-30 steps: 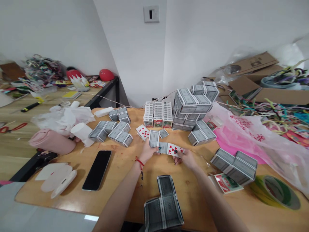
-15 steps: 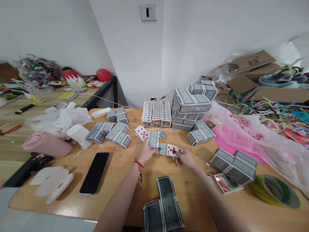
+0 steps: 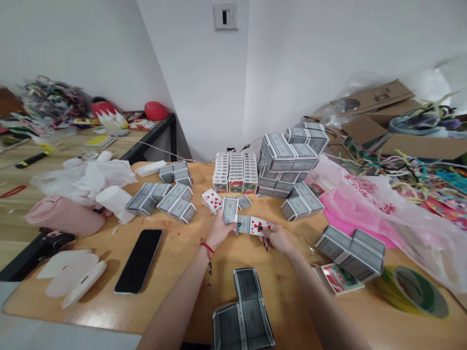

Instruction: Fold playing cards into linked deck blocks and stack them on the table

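My left hand (image 3: pixel 220 230) is closed on a small stack of playing cards (image 3: pixel 230 210) shown back side up. My right hand (image 3: pixel 276 237) pinches a fanned pair of cards (image 3: pixel 254 226), the outer one a red hearts card face up. Both hands meet over the middle of the wooden table (image 3: pixel 182 262). Just beyond them lie a face-up hearts card (image 3: pixel 212 200) and a face-down card (image 3: pixel 244 201). A block of boxed decks (image 3: pixel 236 172) stands behind.
Grey card cartons are stacked at the back right (image 3: pixel 288 160), lie at left (image 3: pixel 160 199), right (image 3: pixel 352 248) and near edge (image 3: pixel 242 316). A black phone (image 3: pixel 139 260) lies left. Pink plastic bag (image 3: pixel 368 204), tape roll (image 3: pixel 416 291), white tissue (image 3: pixel 85 177) surround.
The hands stay together on the cards and have drifted slightly left; the view has shifted a little. The grip on the cards looks the same.
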{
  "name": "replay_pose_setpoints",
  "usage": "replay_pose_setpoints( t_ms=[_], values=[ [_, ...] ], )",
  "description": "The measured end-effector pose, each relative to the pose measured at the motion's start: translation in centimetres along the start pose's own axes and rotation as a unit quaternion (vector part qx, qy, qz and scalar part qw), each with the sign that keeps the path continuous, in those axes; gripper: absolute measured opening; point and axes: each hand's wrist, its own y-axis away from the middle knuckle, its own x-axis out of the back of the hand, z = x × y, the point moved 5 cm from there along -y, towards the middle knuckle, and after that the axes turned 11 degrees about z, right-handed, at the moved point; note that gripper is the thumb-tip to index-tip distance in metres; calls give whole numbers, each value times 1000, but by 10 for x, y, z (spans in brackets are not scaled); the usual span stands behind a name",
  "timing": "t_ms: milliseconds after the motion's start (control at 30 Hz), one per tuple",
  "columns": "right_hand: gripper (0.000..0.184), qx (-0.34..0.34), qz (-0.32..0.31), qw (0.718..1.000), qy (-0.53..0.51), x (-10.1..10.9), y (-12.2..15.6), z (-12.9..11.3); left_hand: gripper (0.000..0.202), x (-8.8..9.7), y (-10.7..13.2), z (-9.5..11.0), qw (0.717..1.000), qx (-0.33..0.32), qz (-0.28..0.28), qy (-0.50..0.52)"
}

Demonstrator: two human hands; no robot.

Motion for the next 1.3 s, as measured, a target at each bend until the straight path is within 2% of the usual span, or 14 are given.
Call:
replay_pose_setpoints(
  t_ms=[133, 467, 700, 1000, 1167, 1300],
  values=[
    [33, 4, -1, 1000, 21, -1, 0, -5, 58, 0, 0, 0, 1000, -20, 1, -10],
    [38, 10, -10, 999, 36, -6, -4, -5, 62, -1, -1, -2, 1000, 17, 13, 12],
    [37, -5, -34, 999, 42, -12, -5, -9, 70, -4, 3, 3, 1000, 6, 4, 10],
    [40, 36, -40, 997, 54, -16, -7, -19, 67, -3, 0, 2, 1000, -2, 3, 2],
    [42, 30, -47, 998, 42, -18, -7, -19, 65, -4, 1, 3, 1000, 4, 5, -4],
    [41, 37, -32, 998, -37, -16, -3, -17, 61, -3, 0, 3, 1000, 6, -6, -4]
  ],
)
